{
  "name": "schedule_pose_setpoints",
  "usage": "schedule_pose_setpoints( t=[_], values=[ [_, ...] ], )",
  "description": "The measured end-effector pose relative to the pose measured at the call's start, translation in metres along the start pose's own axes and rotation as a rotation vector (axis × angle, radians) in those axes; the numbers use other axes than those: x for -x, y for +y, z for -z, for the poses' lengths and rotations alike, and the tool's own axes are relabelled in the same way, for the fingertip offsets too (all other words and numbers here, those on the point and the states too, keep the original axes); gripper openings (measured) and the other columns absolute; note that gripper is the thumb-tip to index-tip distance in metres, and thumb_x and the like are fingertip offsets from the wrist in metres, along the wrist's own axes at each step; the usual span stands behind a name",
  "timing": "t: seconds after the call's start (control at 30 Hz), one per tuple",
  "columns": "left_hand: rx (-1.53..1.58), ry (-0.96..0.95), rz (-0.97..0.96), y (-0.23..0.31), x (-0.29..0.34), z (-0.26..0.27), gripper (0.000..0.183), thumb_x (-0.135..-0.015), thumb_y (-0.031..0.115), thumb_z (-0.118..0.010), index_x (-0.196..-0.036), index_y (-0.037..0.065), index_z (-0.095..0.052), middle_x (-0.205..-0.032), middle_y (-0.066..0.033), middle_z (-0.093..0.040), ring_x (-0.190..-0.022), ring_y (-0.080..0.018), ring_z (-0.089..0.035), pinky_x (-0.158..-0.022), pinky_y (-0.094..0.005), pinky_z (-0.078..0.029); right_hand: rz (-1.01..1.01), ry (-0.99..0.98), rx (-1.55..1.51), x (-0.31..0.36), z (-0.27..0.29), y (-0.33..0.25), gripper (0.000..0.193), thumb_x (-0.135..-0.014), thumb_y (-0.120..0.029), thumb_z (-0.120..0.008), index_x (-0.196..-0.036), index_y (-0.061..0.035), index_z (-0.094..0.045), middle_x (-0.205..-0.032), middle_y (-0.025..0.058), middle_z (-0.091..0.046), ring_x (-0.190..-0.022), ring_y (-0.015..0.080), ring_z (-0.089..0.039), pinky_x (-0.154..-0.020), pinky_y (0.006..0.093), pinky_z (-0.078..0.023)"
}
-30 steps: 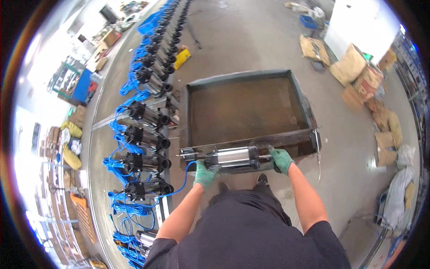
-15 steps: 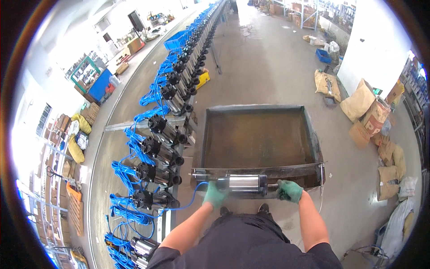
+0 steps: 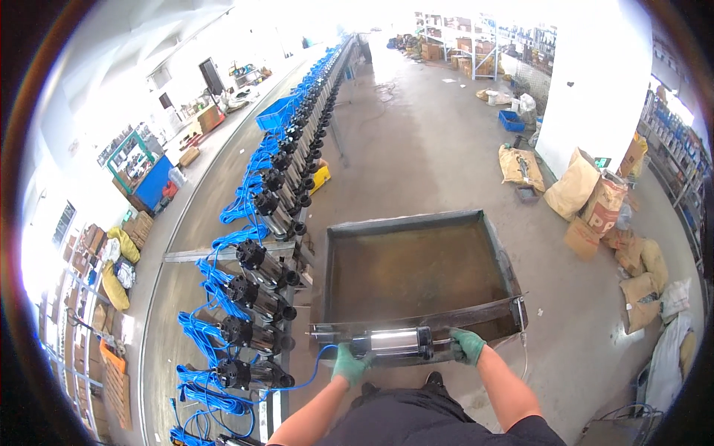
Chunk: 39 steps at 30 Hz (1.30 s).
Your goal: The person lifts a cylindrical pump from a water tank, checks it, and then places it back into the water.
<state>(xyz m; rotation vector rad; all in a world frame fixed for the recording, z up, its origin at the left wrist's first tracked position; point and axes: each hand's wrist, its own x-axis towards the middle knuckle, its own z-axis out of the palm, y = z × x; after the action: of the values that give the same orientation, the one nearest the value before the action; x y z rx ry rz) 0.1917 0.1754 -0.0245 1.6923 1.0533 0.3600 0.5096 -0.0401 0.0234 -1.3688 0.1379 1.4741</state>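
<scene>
Holding a steel-cased pump (image 3: pixel 394 340) level in both gloved hands, the person has it over the narrow front section of a metal tank (image 3: pixel 405 220); whether it touches the tank is unclear. The left hand (image 3: pixel 348 364) is curled around the dark left end, its fingertips partly hidden, and the right hand (image 3: pixel 466 346) is closed around the slim part at the other end. Compared with half a second ago, the view has tipped upward, so pump and tank sit lower in the picture and more of the far room shows. The right hand has shifted a little, its fingers now reaching over the top, while the pump keeps its place along the near side.

A blue cable (image 3: pixel 310 382) loops from the pump's left end to the desk (image 3: pixel 178 286), where a long row of similar pumps (image 3: pixel 256 297) stands beside coiled blue cables (image 3: pixel 212 334). A metal bar (image 3: pixel 431 316) runs across the tank just beyond the held pump, and murky water lies behind it. The tank stands across the aisle ahead; the desk bounds the left side. Paper sacks (image 3: pixel 573 186) lie to the right, near a white pillar (image 3: pixel 591 89).
</scene>
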Motion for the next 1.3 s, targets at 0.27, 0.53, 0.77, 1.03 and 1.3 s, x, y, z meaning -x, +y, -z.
schedule_pose_setpoints(
  t=[0.27,0.53,0.77,1.03,1.3],
  values=[
    [0.003,0.008,-0.001,0.036,0.012,0.003,0.072,-0.091,0.019,-0.084,-0.141,-0.003,-0.037,-0.126,-0.0177,-0.064,-0.111,-0.0240,-0.063,-0.095,-0.0370,-0.053,0.507,0.045,0.767,0.002,0.018,0.014,0.042,-0.109,-0.043,-0.050,-0.125,-0.0089,-0.069,-0.089,0.0117,-0.073,-0.082,0.0299,-0.070,-0.075,0.0435,-0.055],
    [0.017,-0.028,-0.014,-0.002,-0.004,-0.006,0.074,-0.091,0.020,-0.085,-0.143,-0.003,-0.037,-0.129,-0.0172,-0.063,-0.112,-0.0251,-0.063,-0.100,-0.0377,-0.051,0.265,0.254,0.667,-0.053,0.029,0.027,0.038,-0.109,-0.043,-0.053,-0.096,-0.0124,-0.072,-0.075,0.0048,-0.066,-0.079,0.0221,-0.069,-0.060,0.0368,-0.052],
    [0.010,-0.028,-0.021,0.044,0.007,-0.002,0.073,-0.091,0.015,-0.083,-0.143,-0.002,-0.036,-0.128,-0.0151,-0.064,-0.113,-0.0243,-0.064,-0.099,-0.0383,-0.052,0.395,-0.023,0.702,0.009,0.028,0.003,0.052,-0.103,-0.055,-0.063,-0.099,-0.0034,-0.068,-0.072,0.0074,-0.067,-0.057,0.0188,-0.063,-0.052,0.0358,-0.050],
    [0.069,-0.035,-0.006,0.053,0.016,-0.001,0.068,-0.092,0.010,-0.081,-0.141,0.001,-0.034,-0.127,-0.0151,-0.064,-0.112,-0.0236,-0.065,-0.095,-0.0369,-0.055,0.445,0.242,1.089,-0.009,0.022,0.004,0.030,-0.105,-0.034,-0.057,-0.107,-0.0085,-0.072,-0.100,0.0152,-0.072,-0.086,0.0315,-0.071,-0.073,0.0456,-0.057],
    [-0.026,-0.019,-0.078,-0.018,-0.008,-0.010,0.075,-0.090,0.019,-0.085,-0.142,0.000,-0.034,-0.127,-0.0142,-0.062,-0.111,-0.0224,-0.062,-0.097,-0.0378,-0.052,0.714,0.060,1.224,-0.014,0.052,0.017,0.039,-0.102,-0.037,-0.064,-0.131,-0.0125,-0.071,-0.131,0.0153,-0.070,-0.113,0.0321,-0.069,-0.096,0.0422,-0.057]
  ],
)
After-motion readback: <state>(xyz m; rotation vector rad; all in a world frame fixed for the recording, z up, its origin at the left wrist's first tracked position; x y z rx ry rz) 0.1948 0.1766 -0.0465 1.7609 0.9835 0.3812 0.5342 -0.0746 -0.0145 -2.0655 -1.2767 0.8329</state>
